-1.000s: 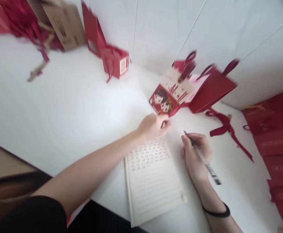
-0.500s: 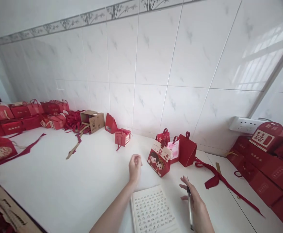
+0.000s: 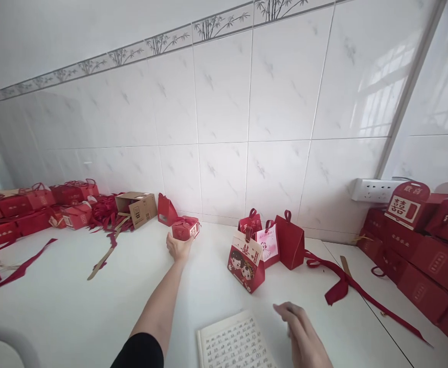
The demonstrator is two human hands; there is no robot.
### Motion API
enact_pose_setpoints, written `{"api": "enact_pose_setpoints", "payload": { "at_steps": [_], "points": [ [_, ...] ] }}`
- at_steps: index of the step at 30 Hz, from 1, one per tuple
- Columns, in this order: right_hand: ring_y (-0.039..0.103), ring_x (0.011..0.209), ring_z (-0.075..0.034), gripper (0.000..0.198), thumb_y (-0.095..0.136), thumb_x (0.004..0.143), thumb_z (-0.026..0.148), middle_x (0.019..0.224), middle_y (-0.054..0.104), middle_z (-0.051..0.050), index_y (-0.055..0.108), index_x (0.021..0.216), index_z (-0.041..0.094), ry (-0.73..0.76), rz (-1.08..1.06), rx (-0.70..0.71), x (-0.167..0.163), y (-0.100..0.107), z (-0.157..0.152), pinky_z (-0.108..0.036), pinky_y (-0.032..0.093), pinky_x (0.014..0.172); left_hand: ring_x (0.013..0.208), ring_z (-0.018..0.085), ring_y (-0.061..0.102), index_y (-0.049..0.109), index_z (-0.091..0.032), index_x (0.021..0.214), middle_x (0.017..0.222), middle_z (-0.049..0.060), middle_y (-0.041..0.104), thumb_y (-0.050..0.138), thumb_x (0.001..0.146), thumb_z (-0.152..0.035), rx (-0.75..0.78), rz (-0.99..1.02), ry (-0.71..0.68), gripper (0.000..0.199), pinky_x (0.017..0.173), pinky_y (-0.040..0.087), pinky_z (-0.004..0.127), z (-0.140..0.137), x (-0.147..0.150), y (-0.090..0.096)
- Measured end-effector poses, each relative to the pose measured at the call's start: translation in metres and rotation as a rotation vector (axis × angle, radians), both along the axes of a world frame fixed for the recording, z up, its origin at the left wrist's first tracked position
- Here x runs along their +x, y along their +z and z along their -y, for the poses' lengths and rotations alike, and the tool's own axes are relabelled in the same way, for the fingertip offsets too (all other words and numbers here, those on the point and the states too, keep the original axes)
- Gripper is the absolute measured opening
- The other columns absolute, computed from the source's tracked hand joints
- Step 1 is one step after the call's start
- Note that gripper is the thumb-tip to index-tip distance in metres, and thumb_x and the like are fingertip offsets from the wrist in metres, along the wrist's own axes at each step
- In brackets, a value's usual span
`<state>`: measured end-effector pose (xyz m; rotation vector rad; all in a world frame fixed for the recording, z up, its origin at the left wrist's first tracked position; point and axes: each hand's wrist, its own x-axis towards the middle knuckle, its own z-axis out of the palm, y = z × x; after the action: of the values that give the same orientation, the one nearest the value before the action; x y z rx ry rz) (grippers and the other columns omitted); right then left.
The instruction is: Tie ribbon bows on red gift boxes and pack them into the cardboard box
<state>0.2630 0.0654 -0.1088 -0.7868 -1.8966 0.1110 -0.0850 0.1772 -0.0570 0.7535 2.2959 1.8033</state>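
My left hand [image 3: 178, 249] reaches out over the white table and closes round the lower front of a small red gift box [image 3: 184, 229] with a ribbon bow on top. Low in the view, my right hand [image 3: 303, 332] hovers right of an open notebook [image 3: 235, 340] filled with handwritten rows. Its fingers are bent and slightly blurred, and no pen can be made out in them. Between the hands stands a red gift box with two cartoon figures [image 3: 246, 263]. Behind it are a pink-fronted box [image 3: 268, 243] and a plain red peaked box [image 3: 290, 242].
Stacked red boxes [image 3: 419, 255] line the right side, below a power strip [image 3: 376, 190]. Red ribbon [image 3: 370, 291] trails over the table there. Leftward are a cardboard box [image 3: 141, 209], a ribbon heap [image 3: 105, 212] and more red boxes [image 3: 28, 204]. A tiled wall closes the back.
My left hand has moved forward and left from beside the cartoon box and taken hold of the small red box. The pen seen in my right hand no longer shows. The view has shifted.
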Motion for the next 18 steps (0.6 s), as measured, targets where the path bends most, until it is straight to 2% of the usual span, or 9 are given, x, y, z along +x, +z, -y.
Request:
{"api": "enact_pose_setpoints", "payload": {
  "at_steps": [3,5,6,9,13,16,18],
  "points": [
    [0.057,0.076,-0.023,0.025,0.035,0.093,0.028,0.094,0.055,-0.008,0.059,0.094,0.023,0.058,0.178,-0.016,-0.006,-0.007,-0.005,-0.033,0.049,0.061,0.136,0.036,0.011,0.033,-0.022,0.113,0.134,0.014,0.032,0.069,0.063,-0.032,0.028,0.011,-0.054,0.062,0.101,0.029,0.052,-0.009,-0.008,0.004],
    [0.055,0.069,-0.023,0.019,0.043,0.089,0.032,0.092,0.056,-0.009,0.060,0.092,0.024,0.062,0.202,-0.015,-0.007,-0.011,-0.008,-0.033,0.048,0.057,0.136,0.037,0.013,0.032,-0.022,0.115,0.134,0.014,0.034,0.071,0.061,-0.031,0.002,0.015,-0.084,0.067,0.102,0.027,0.053,-0.015,-0.014,0.005],
    [0.055,0.067,-0.022,0.020,0.041,0.090,0.028,0.094,0.056,-0.009,0.060,0.094,0.024,0.038,0.190,-0.017,-0.007,-0.013,-0.009,-0.032,0.047,0.057,0.135,0.037,0.017,0.030,-0.022,0.118,0.136,0.014,0.033,0.072,0.060,-0.031,-0.024,0.016,-0.093,0.073,0.104,0.024,0.054,-0.017,-0.017,0.004],
    [0.055,0.069,-0.020,0.039,0.027,0.089,0.009,0.099,0.057,-0.008,0.059,0.104,0.026,-0.036,0.146,-0.008,-0.006,-0.014,-0.012,-0.031,0.046,0.058,0.130,0.033,0.031,0.025,-0.023,0.126,0.139,0.014,0.031,0.073,0.062,-0.030,-0.090,0.015,-0.148,0.080,0.107,0.021,0.051,-0.018,-0.022,0.003],
    [0.056,0.079,-0.020,0.046,0.024,0.085,0.002,0.101,0.056,-0.010,0.057,0.110,0.021,-0.026,0.128,-0.001,-0.004,-0.002,-0.009,-0.032,0.046,0.064,0.124,0.024,0.041,0.025,-0.019,0.132,0.139,0.013,0.034,0.070,0.070,-0.024,-0.121,0.007,-0.262,0.077,0.104,0.033,0.040,0.001,-0.022,0.005],
    [0.056,0.086,-0.021,0.049,0.024,0.081,0.001,0.103,0.056,-0.009,0.056,0.112,0.021,-0.021,0.104,-0.021,-0.002,0.008,-0.006,-0.033,0.047,0.066,0.118,0.026,0.045,0.037,-0.017,0.128,0.135,0.013,0.039,0.061,0.079,-0.023,-0.159,0.010,-0.312,0.055,0.097,0.040,0.046,0.025,-0.015,0.013],
    [0.056,0.088,-0.022,0.049,0.025,0.079,0.003,0.105,0.056,-0.009,0.056,0.112,0.022,-0.035,0.059,-0.043,0.000,0.010,-0.006,-0.034,0.048,0.067,0.117,0.027,0.046,0.044,-0.015,0.122,0.131,0.012,0.043,0.063,0.078,-0.020,-0.176,0.010,-0.349,0.049,0.095,0.041,0.047,0.042,-0.009,0.022]
  ]
}}
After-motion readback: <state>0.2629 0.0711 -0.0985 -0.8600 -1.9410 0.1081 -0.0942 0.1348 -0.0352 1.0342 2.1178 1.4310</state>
